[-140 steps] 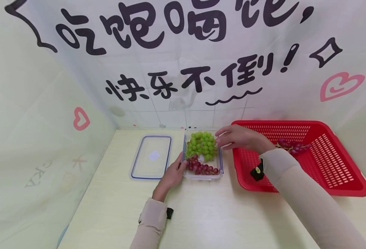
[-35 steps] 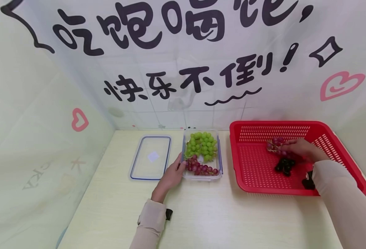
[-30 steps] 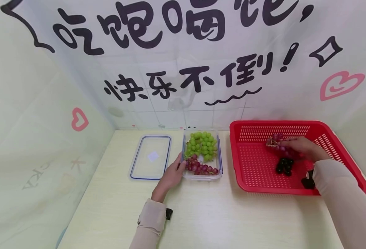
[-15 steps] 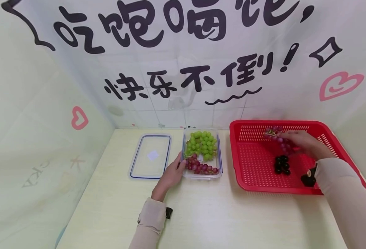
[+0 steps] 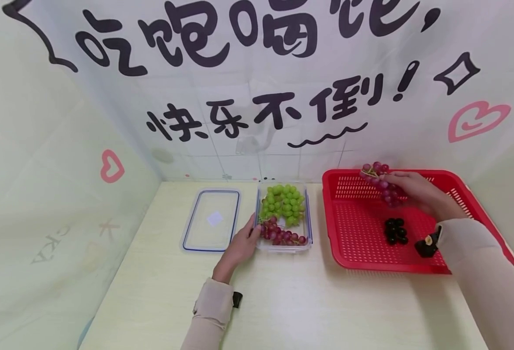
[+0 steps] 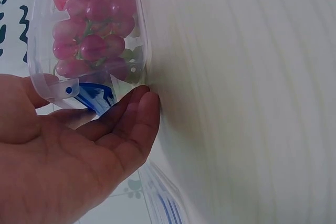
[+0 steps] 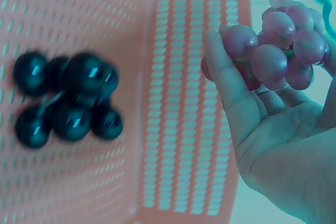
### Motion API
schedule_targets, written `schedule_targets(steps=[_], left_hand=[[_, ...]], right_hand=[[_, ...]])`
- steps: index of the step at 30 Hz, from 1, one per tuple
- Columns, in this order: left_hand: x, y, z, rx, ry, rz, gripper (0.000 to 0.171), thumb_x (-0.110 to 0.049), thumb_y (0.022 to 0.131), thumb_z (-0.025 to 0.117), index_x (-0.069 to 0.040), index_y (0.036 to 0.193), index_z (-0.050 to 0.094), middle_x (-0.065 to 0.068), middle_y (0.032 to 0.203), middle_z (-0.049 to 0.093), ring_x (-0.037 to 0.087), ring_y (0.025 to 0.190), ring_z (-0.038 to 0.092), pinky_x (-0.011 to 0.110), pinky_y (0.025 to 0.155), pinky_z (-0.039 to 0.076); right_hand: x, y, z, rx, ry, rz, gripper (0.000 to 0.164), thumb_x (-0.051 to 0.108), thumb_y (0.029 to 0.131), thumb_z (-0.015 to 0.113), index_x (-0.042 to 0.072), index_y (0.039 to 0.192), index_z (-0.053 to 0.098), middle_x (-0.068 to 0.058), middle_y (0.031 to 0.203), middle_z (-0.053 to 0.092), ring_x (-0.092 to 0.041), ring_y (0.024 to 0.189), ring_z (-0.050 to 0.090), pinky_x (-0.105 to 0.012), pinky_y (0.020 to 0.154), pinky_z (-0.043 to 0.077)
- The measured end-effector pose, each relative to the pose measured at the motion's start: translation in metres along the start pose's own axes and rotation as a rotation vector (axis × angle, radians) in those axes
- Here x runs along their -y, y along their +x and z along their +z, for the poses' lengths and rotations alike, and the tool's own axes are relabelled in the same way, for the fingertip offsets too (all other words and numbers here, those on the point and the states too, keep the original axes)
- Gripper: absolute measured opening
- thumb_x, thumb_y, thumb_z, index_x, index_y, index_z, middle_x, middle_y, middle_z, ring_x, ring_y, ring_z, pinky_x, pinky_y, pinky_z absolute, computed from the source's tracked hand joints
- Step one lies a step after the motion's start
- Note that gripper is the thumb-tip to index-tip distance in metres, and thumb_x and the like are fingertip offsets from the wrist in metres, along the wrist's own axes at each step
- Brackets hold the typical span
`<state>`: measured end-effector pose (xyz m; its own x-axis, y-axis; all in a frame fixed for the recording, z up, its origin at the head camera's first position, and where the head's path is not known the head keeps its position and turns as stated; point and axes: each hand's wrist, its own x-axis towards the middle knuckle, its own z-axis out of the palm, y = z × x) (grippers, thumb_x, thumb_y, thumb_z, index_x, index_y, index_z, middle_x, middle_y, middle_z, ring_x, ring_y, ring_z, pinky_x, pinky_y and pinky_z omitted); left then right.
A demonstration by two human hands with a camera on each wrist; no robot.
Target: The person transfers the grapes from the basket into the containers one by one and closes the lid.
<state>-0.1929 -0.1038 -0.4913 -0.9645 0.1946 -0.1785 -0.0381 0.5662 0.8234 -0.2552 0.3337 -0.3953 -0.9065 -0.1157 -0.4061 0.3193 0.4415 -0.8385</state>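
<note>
My right hand holds a bunch of red grapes above the back rim of the red basket. In the right wrist view its fingers curl round the bunch. Below, a small cluster of black grapes lies on the basket floor. My left hand grips the left side of a clear container; the left wrist view shows thumb and fingers about its wall, beside a blue-edged clip. Inside lie green grapes at the back and red grapes in front.
A clear lid with a blue seal lies on the table, left of the container. Behind the table hangs a white printed sheet. The basket's raised walls stand to the right of the container.
My right hand moved from beside the container into the basket, took the red grapes, and lifted them up and leftward, uncovering the black grapes. My left hand has stayed on the container.
</note>
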Motion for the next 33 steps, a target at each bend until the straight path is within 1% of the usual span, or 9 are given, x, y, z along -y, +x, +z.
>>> schedule_targets(steps=[6, 9, 14, 17, 19, 22, 26, 29, 33], left_hand=[[0.001, 0.000, 0.001, 0.004, -0.003, -0.008, 0.059, -0.035, 0.109, 0.034, -0.012, 0.160, 0.016, 0.024, 0.157, 0.032, 0.039, 0.142, 0.035, 0.056, 0.114, 0.030], [0.000, 0.000, 0.000, 0.001, -0.003, -0.010, 0.059, -0.034, 0.109, 0.034, -0.012, 0.160, 0.016, 0.024, 0.156, 0.033, 0.038, 0.141, 0.037, 0.055, 0.114, 0.031], [0.000, 0.000, 0.000, -0.003, 0.000, -0.007, 0.059, -0.034, 0.109, 0.034, -0.012, 0.160, 0.016, 0.024, 0.156, 0.034, 0.037, 0.139, 0.039, 0.055, 0.114, 0.031], [0.000, -0.001, 0.000, -0.003, 0.001, -0.006, 0.058, -0.034, 0.109, 0.034, -0.012, 0.160, 0.016, 0.024, 0.156, 0.034, 0.036, 0.133, 0.044, 0.055, 0.111, 0.034], [0.000, -0.001, 0.001, -0.002, -0.001, -0.006, 0.058, -0.034, 0.109, 0.034, -0.011, 0.160, 0.016, 0.024, 0.155, 0.036, 0.036, 0.130, 0.046, 0.054, 0.110, 0.036], [0.000, -0.001, 0.001, -0.002, -0.003, -0.005, 0.058, -0.034, 0.109, 0.034, -0.011, 0.160, 0.016, 0.025, 0.154, 0.037, 0.037, 0.133, 0.044, 0.055, 0.111, 0.035], [-0.001, -0.001, 0.001, -0.003, -0.005, -0.004, 0.058, -0.034, 0.109, 0.034, -0.012, 0.160, 0.016, 0.024, 0.154, 0.038, 0.037, 0.131, 0.046, 0.054, 0.110, 0.036], [-0.001, -0.001, 0.001, 0.000, -0.006, -0.008, 0.059, -0.035, 0.109, 0.033, -0.012, 0.160, 0.016, 0.024, 0.155, 0.037, 0.036, 0.127, 0.047, 0.054, 0.109, 0.036], [0.000, -0.001, 0.001, -0.004, 0.000, -0.012, 0.059, -0.035, 0.109, 0.034, -0.012, 0.160, 0.016, 0.023, 0.157, 0.033, 0.037, 0.138, 0.041, 0.054, 0.114, 0.032]], right_hand=[[0.023, 0.002, 0.015, 0.014, 0.002, -0.036, 0.069, 0.052, 0.097, 0.055, 0.005, 0.145, 0.041, 0.000, 0.117, 0.052, -0.020, 0.107, 0.052, -0.032, 0.085, 0.057], [0.034, 0.002, 0.024, 0.019, 0.005, -0.053, 0.068, 0.051, 0.098, 0.054, 0.003, 0.144, 0.041, 0.000, 0.115, 0.055, -0.019, 0.105, 0.054, -0.033, 0.085, 0.058], [0.049, 0.003, 0.041, 0.038, 0.008, -0.055, 0.066, 0.049, 0.100, 0.053, 0.003, 0.145, 0.041, -0.010, 0.123, 0.053, -0.020, 0.105, 0.056, -0.038, 0.086, 0.058], [0.056, 0.005, 0.052, 0.056, 0.011, -0.058, 0.062, 0.046, 0.101, 0.053, 0.002, 0.144, 0.042, -0.015, 0.127, 0.051, -0.021, 0.104, 0.057, -0.040, 0.087, 0.057], [0.060, 0.006, 0.060, 0.063, -0.005, -0.070, 0.058, 0.043, 0.102, 0.053, 0.002, 0.142, 0.044, -0.017, 0.126, 0.052, -0.022, 0.102, 0.059, -0.041, 0.086, 0.058], [0.065, 0.009, 0.072, 0.073, -0.045, -0.086, 0.053, 0.040, 0.102, 0.053, 0.000, 0.136, 0.049, -0.018, 0.122, 0.054, -0.024, 0.100, 0.059, -0.041, 0.085, 0.058], [0.069, 0.012, 0.087, 0.088, -0.100, -0.095, 0.048, 0.039, 0.101, 0.055, 0.001, 0.131, 0.055, -0.016, 0.117, 0.057, -0.024, 0.099, 0.058, -0.037, 0.082, 0.059], [0.072, 0.013, 0.095, 0.091, -0.109, -0.091, 0.045, 0.038, 0.101, 0.056, 0.002, 0.129, 0.057, -0.015, 0.111, 0.059, -0.023, 0.094, 0.059, -0.033, 0.079, 0.058], [0.078, 0.013, 0.103, 0.094, -0.081, -0.079, 0.042, 0.036, 0.103, 0.053, 0.003, 0.128, 0.057, -0.015, 0.107, 0.062, -0.021, 0.085, 0.062, -0.030, 0.076, 0.058]])
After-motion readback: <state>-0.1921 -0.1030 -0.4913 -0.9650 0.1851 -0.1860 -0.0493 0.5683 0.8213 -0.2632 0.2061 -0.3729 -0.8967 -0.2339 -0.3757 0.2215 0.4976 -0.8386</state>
